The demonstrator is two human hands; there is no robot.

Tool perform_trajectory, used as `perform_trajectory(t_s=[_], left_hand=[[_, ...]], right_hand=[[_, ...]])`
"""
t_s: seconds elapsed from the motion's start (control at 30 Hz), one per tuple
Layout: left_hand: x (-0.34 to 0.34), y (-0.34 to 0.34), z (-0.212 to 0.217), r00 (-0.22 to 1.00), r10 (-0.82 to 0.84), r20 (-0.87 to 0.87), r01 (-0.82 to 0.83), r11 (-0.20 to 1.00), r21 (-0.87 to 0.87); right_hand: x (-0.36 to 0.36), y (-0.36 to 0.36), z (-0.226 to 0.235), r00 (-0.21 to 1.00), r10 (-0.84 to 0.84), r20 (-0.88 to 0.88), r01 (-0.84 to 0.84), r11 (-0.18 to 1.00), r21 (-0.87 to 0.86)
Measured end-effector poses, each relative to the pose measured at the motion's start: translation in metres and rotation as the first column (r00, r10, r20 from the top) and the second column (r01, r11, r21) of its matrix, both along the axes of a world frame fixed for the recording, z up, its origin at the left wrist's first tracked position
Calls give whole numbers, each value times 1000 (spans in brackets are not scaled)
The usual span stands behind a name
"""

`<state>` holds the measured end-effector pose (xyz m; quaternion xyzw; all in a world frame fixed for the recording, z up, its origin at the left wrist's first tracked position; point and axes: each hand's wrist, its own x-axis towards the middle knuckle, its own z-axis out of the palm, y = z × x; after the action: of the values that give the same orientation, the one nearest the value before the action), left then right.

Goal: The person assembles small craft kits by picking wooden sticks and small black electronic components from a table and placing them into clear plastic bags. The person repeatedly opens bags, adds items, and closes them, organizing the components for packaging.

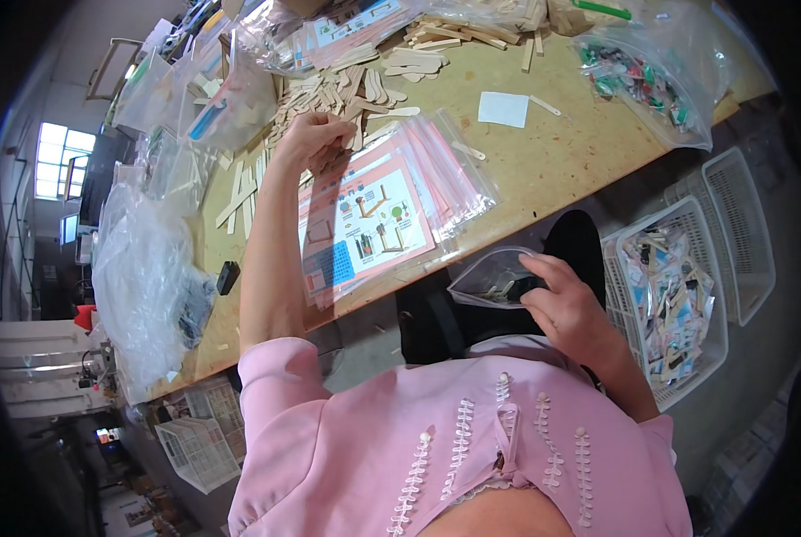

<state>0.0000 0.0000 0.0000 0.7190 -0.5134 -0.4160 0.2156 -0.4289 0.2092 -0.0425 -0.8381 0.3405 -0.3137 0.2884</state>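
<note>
My left hand (315,143) reaches over the table to a heap of flat wooden craft sticks (320,97). Its fingers are curled together at the heap's near edge, and what they pinch is hidden. Low over my lap, my right hand (566,309) grips the rim of a clear zip bag (485,279). The bag's mouth is open, with small pale and dark parts inside. Beneath my left wrist lies an overlapping row of clear bags holding pink printed instruction cards (378,215).
Beyond the sticks are wood strips (458,34) and a clear tub (235,98). A bag of red and green parts (642,85) sits at the table's right corner. Right of me stands a white basket (669,295) of filled packets. Crumpled plastic (141,268) covers the left edge.
</note>
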Motion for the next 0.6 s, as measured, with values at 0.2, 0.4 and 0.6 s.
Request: perform_trajectory(t_s=[0.2,0.4,0.6], left_hand=[[7,24,-8,971,21,-238,-40,997,-72],[-71,86,24,898,-319,-302,256,939,-230],[-186,156,53,520,-723,455,832,550,-78]], right_hand=[[-5,-2,3,1000,-1,-18,1,1000,-14],[1,-7,8,999,-23,35,25,998,-62],[0,-11,16,999,-20,-29,16,992,-125]])
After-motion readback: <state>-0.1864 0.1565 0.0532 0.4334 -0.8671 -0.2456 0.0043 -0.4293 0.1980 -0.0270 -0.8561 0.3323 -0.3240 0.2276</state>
